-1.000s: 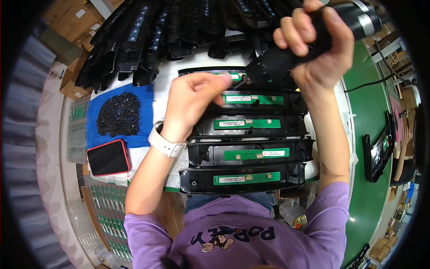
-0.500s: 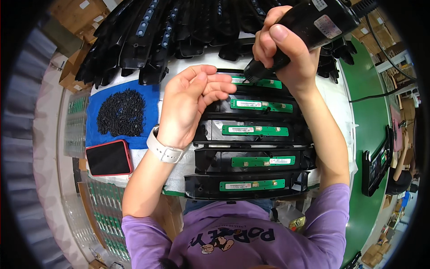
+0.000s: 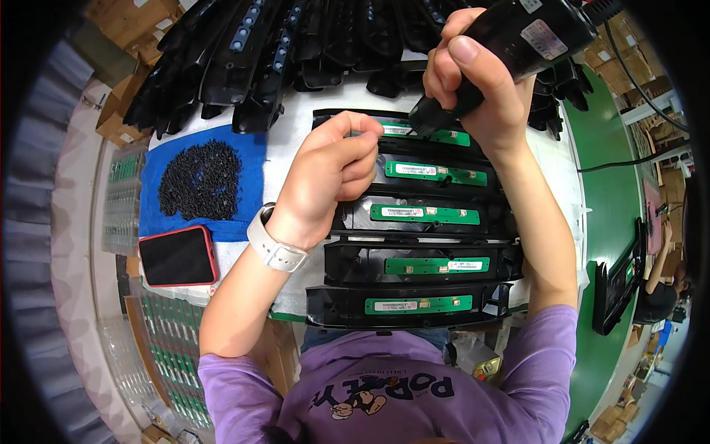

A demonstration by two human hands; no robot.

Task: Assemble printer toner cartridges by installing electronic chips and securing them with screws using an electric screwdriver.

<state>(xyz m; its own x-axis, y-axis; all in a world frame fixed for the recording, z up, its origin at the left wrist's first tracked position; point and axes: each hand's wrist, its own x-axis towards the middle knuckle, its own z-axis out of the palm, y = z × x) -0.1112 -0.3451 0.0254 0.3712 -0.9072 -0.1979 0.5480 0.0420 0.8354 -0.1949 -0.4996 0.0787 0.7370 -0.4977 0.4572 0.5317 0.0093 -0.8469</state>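
Blue cloth [image 3: 253, 189], one: spread flat, reference point for all places below. Carries a heap of small black screws [image 3: 200, 181].

Left hand [image 3: 336, 166], one: right of the blue cloth. Fingers curled in, thumb and forefinger meeting at the tips; whether a small part sits between them cannot be told. White-strapped watch [image 3: 277, 248] at the wrist, just right of the cloth.

Right hand [image 3: 492, 103], one: well to the right of the blue cloth and farther from the body. Fingers wrapped around a black power screwdriver [image 3: 503, 55], its body tilted and its nose pointing down and left toward the cloth's side.

Black panels [image 3: 340, 307], five: laid in a column right of the blue cloth, each with a long green circuit board [image 3: 458, 138] bearing a white label. The screwdriver's nose is at the farthest board; contact cannot be told.

Phone, red-edged, dark screen [image 3: 177, 256], one: at the near edge of the blue cloth, touching it.

Black housings [image 3: 318, 44], many: piled beyond the blue cloth.

Green counter [image 3: 606, 185]: far right of the blue cloth, with another black housing [image 3: 617, 288] on it.
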